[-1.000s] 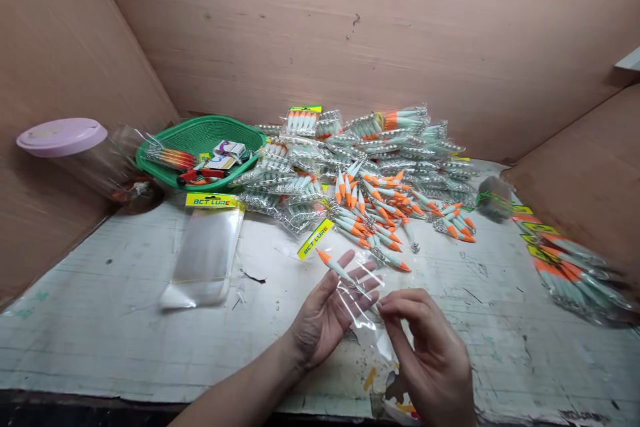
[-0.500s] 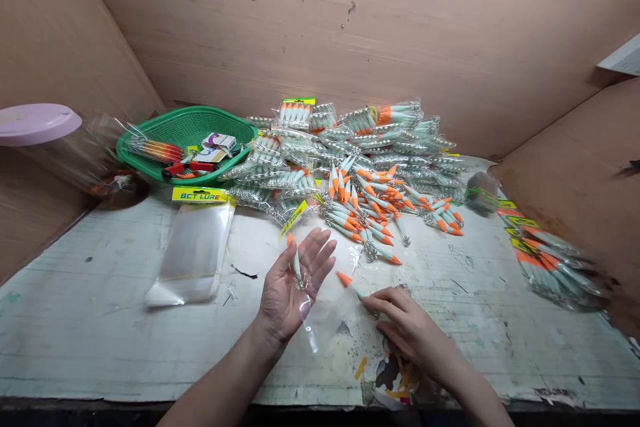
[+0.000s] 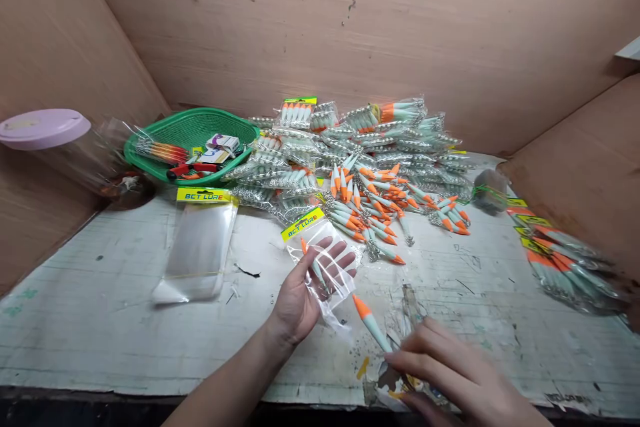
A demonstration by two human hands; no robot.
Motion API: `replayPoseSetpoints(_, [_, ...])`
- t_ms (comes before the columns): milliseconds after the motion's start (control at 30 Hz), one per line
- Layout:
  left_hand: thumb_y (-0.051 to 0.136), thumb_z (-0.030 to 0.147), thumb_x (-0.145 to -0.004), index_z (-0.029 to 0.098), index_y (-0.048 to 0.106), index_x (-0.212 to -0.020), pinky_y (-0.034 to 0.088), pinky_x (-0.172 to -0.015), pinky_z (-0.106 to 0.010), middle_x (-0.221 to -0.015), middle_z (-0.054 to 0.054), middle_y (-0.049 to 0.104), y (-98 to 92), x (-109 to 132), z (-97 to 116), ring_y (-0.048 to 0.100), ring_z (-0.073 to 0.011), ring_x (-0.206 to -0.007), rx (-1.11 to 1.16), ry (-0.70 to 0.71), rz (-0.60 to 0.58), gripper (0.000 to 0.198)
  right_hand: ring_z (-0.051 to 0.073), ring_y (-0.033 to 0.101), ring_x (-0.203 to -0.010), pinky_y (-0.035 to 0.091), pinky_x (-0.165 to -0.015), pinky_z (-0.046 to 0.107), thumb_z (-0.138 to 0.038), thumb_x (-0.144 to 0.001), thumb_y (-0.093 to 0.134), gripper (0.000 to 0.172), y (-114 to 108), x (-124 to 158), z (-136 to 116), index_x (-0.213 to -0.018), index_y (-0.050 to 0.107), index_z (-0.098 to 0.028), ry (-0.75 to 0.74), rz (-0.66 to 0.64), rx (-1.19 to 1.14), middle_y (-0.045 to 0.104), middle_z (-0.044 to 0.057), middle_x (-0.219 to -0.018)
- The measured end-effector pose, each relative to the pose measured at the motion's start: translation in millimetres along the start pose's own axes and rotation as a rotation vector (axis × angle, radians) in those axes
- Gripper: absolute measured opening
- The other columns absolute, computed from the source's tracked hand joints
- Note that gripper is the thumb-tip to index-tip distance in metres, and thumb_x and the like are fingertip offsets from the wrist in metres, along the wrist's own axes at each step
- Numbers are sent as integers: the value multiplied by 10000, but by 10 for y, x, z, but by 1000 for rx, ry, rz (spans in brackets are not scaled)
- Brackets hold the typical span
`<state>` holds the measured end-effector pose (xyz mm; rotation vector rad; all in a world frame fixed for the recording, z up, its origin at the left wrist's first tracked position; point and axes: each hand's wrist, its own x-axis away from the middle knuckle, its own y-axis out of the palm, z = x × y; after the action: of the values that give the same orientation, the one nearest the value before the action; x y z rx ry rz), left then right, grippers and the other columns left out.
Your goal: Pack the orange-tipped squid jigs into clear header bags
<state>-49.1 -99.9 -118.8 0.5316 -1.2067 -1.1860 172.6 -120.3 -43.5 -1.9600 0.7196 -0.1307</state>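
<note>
The lure point(image 3: 373, 322) in hand is a slim, pale mint-green spindle with a bright orange nose. The right hand point(image 3: 450, 373), blurred, has its fingertips closed on the lure's tail end, so the body sticks out up and to the left of that hand, with the orange nose close to the lower end of a clear bag point(image 3: 325, 273). That bag — crinkled plastic under a yellow header card printed "BCT LURE" — lies across the left hand point(image 3: 303, 293). The hand is palm up with its fingers spread beneath the bag and its thumb laid against the bag's left edge, holding it. A second lure point(image 3: 314, 265) already sits inside, over the palm. Just beyond the left fingertips lies a heap of loose lures point(image 3: 370, 213) on the table point(image 3: 100, 320) — and well to the left of that hand is a stack of empty bags point(image 3: 200, 247).
</note>
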Motion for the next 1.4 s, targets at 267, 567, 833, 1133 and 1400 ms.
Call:
replayPoseSetpoints(267, [479,284,-913,64,567,-1189,437,-1023,-427,-1218,-176,629,-2,18,-63,598,-292,-1125,-7,-116,-45,364,212,570,-802,487,-670,352,-66,-863,509,337,642,-387,49,-1187,567,-136,19,365,302,680,123,-986])
replayPoseSetpoints(567, [491,142,-871,162,315,-1413,417,-1013,-499,-1177,-151,655,25,89,-60,639,-288,-1056,-39,-118,-73,571,201,557,-770,482,-653,352,-14,-841,532,416,790,-372,5,-1228,589,-157,53,587,218,675,107,-917])
replayPoseSetpoints(833, [410,182,-927,127,366,-1378,517,-920,-437,-1204,-139,643,50,69,84,641,-260,-1055,84,-65,-1,456,213,572,-822,485,-703,366,-142,-860,569,168,431,-278,664,-998,626,-220,351,667,222,627,57,-882])
replayPoseSetpoints(1133, [468,197,-904,99,440,-1338,483,-984,-446,-1212,-142,641,40,31,92,616,-275,-1101,77,-48,74,446,224,534,-796,476,-676,349,-160,-890,449,143,658,-168,1265,-946,575,-199,324,334,329,597,62,-824])
replayPoseSetpoints(1400, [469,154,-891,87,441,-1337,485,-981,-463,-1152,-153,672,21,10,78,647,-269,-1044,71,-44,93,452,232,527,-839,460,-734,366,-165,-907,422,167,524,36,1342,-946,580,-205,350,365,318,612,75,-874])
